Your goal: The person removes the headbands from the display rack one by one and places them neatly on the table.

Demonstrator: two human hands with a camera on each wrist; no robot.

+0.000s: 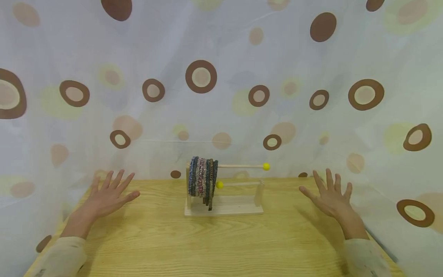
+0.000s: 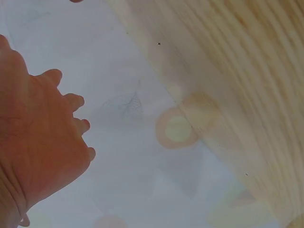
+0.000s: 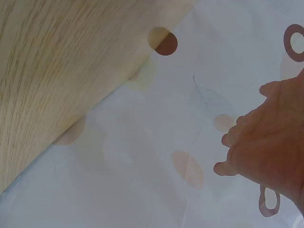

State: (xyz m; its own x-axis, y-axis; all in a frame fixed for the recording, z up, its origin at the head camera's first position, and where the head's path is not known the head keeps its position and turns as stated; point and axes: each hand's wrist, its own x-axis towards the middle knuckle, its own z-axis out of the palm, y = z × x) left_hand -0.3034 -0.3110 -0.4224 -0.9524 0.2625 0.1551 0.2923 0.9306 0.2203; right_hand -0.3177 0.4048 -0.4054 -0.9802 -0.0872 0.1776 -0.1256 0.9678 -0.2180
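Note:
Both hands hold nothing and have their fingers spread in the head view. The left hand [image 1: 105, 198] is over the left side of the table, and the right hand [image 1: 332, 198] is over the right side. Between them stands a wooden rack [image 1: 225, 207] with two horizontal rods tipped with yellow balls. Several glittery hair bands [image 1: 201, 179] in blue, silver, pink and dark tones hang at the left end of its upper rod [image 1: 240, 166]. The lower rod [image 1: 242, 184] looks bare along its visible length. In the wrist views, the left hand [image 2: 42, 128] and right hand [image 3: 270, 137] appear apart from the rack.
A light wood table [image 1: 221, 246] lies beneath the hands and rack. Behind and beside it hangs a pale curtain [image 1: 228, 50] with brown rings and dots, close to the table's back edge.

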